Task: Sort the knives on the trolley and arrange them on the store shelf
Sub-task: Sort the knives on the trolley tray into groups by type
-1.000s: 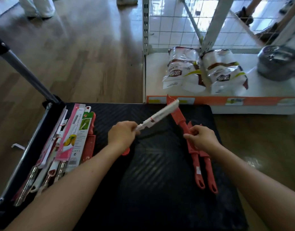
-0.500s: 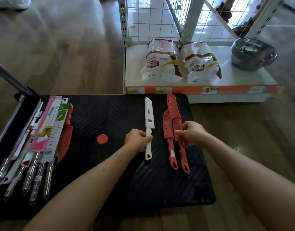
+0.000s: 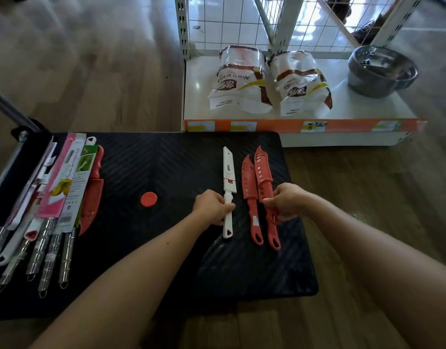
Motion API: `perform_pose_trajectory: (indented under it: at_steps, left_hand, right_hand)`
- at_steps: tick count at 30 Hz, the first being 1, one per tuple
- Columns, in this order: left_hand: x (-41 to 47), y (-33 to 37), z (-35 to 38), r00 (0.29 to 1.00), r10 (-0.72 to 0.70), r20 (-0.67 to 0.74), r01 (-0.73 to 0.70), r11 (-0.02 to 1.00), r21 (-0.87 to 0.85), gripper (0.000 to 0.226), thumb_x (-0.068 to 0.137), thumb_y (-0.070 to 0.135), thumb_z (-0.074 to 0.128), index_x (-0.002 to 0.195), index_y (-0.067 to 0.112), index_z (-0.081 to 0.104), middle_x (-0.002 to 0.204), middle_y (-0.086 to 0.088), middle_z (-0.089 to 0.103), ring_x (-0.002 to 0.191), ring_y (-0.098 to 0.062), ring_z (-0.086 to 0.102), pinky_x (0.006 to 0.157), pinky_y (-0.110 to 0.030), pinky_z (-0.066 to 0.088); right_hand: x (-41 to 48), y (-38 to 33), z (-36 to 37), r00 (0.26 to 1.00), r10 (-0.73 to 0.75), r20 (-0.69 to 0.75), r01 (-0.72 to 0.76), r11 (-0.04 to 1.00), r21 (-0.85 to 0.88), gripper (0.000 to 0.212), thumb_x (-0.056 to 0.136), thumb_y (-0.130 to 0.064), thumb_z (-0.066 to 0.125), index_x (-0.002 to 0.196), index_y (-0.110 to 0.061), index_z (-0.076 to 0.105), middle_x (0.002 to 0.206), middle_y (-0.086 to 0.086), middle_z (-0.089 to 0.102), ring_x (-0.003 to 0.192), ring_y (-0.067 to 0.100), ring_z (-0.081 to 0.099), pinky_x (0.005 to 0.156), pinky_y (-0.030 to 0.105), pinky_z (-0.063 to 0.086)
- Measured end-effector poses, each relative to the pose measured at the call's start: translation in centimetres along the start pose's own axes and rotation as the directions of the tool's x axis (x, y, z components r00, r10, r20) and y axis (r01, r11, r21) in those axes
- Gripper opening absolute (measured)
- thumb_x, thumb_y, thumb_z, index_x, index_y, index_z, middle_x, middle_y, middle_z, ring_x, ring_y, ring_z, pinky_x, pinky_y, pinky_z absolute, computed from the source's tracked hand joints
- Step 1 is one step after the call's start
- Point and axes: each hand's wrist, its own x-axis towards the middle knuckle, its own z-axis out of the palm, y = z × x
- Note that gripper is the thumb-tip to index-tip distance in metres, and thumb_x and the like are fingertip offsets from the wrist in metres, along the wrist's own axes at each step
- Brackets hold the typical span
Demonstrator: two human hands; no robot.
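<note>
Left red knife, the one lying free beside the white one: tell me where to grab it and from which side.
Take the left red knife by its handle, near the looped end pointing toward you; the sheathed blade points away. Come from above: the white knife and the other red knife lie close on either side, so a sideways approach looks cramped.

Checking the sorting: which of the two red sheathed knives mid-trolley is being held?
The rightmost red sheathed knife, pinched at its handle by the right hand; its red neighbour lies unheld.
</note>
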Motion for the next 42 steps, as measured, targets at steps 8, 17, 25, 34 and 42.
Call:
perform_pose_trajectory:
  at_steps: [8,17,25,34,42]
  left_hand:
    - [-0.1,-0.1,0.0,0.997,0.072,0.035,-0.079,0.960,0.270,0.018,0.089,0.027,0.060,0.080,0.011,0.058,0.081,-0.004,0.063,0.067,-0.015,0.064,0.066,-0.026,0.057]
    - [-1.3,0.3,0.0,0.988,0.153,-0.015,-0.113,0.793,0.599,0.034,0.089,0.049,0.051,0.085,0.016,0.057,0.076,0.001,0.055,0.073,-0.017,0.057,0.064,-0.029,0.044]
    - [-2.0,0.7,-1.3,0.973,0.217,-0.074,-0.125,0.772,0.623,0.034,0.091,0.048,0.047,0.098,0.017,0.060,0.095,-0.002,0.062,0.088,-0.019,0.059,0.069,-0.030,0.043]
    - [-3.4,-1.3,-7.2,0.957,0.223,-0.187,-0.033,0.723,0.690,0.031,0.092,0.045,0.047,0.104,0.017,0.057,0.105,-0.005,0.062,0.095,-0.022,0.059,0.073,-0.032,0.044]
    - [-5.4,-5.2,-14.7,0.944,0.206,-0.259,0.076,0.626,0.776,0.034,0.091,0.047,0.047,0.106,0.018,0.057,0.111,-0.007,0.060,0.102,-0.027,0.058,0.078,-0.034,0.043]
  right_hand:
    - [0.0,0.5,0.4,0.996,0.019,0.089,-0.007,0.991,-0.131,0.017,0.091,-0.020,0.058,0.101,-0.006,0.055,0.087,0.008,0.064,0.070,0.016,0.065,0.057,0.021,0.055]
    - [-0.9,0.2,0.4,0.999,-0.037,-0.031,0.026,0.951,-0.307,0.017,0.092,-0.020,0.056,0.103,-0.007,0.057,0.098,0.012,0.063,0.086,0.022,0.066,0.069,0.028,0.056]
    - [-1.3,-0.9,1.1,0.927,-0.307,-0.216,0.227,0.916,-0.330,0.010,0.091,-0.024,0.052,0.093,-0.015,0.056,0.092,0.004,0.060,0.084,0.020,0.062,0.077,0.037,0.056]
    - [-2.1,-5.6,4.7,0.912,-0.409,-0.040,0.345,0.813,-0.470,0.033,0.092,-0.027,0.055,0.122,-0.013,0.053,0.121,0.010,0.057,0.107,0.025,0.057,0.090,0.037,0.050]
    - [-2.7,-10.2,9.3,0.865,-0.499,0.047,0.461,0.755,-0.468,0.026,0.092,-0.027,0.054,0.108,-0.008,0.061,0.116,0.011,0.061,0.108,0.027,0.056,0.082,0.030,0.043]
